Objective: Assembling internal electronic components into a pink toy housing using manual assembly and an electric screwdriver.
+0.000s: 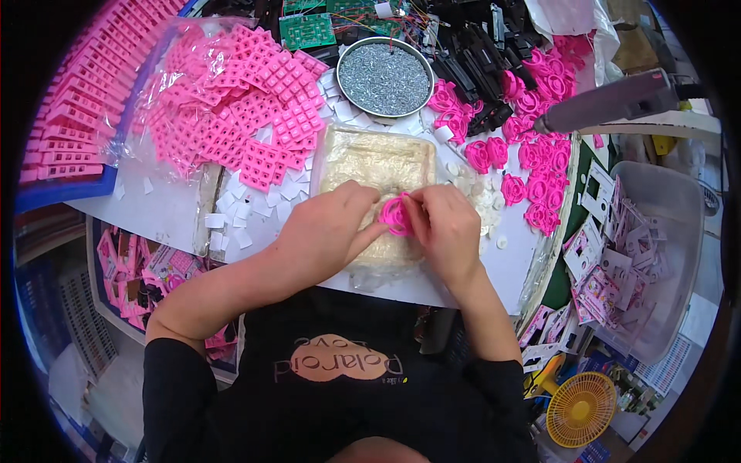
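Between my two hands is a pink coiled loop [395, 217], held over a yellowish, plastic-wrapped pad [340, 154] in front of me. My left hand [328, 228] grips the loop's left side with thumb and bent fingers. On the other side, my right hand [450, 231] pinches its upper right edge; those fingertips are partly hidden. Many similar pink coils [542, 181] lie heaped to the right. Small pale round discs [488, 208] are scattered beside my right hand.
Pink keypad pieces [262, 162] and white slips [231, 220] cover the left. Beyond the pad stands a round dish [386, 115] of small metal screws. A grey power screwdriver [610, 100] juts in from the right, above the coils. A clear bin [679, 255] stands right.
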`<action>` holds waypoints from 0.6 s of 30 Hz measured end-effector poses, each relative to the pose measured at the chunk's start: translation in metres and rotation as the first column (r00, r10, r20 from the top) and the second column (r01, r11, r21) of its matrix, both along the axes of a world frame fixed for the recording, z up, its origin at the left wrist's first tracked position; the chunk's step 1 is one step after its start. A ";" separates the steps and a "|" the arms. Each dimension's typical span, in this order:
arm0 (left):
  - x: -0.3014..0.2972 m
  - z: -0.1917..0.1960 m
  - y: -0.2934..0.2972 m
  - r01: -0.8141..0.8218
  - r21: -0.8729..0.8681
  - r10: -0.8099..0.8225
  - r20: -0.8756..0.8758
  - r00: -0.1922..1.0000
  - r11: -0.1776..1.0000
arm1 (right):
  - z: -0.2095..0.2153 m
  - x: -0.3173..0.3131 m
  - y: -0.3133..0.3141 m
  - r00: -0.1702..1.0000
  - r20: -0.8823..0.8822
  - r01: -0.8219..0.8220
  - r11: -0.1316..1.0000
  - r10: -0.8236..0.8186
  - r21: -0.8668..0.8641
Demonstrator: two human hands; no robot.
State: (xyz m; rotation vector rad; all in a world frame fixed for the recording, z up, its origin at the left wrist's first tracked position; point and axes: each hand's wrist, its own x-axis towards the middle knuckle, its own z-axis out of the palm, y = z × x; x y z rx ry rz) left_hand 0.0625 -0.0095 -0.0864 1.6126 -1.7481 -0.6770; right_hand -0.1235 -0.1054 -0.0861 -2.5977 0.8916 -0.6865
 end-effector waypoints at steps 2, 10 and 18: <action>0.001 -0.010 0.001 0.148 -0.110 -0.137 0.100 0.986 0.983 | -0.008 0.008 -0.006 0.999 0.031 0.010 0.997 -0.008 -0.079; 0.004 -0.018 0.016 0.349 -0.096 -0.262 0.486 0.834 0.932 | 0.001 0.012 -0.011 0.976 -0.204 -0.080 0.997 0.077 -0.006; 0.039 -0.009 0.004 0.468 -0.064 -0.465 0.049 0.884 0.882 | 0.015 0.022 -0.012 0.955 -0.285 -0.048 0.992 0.079 0.114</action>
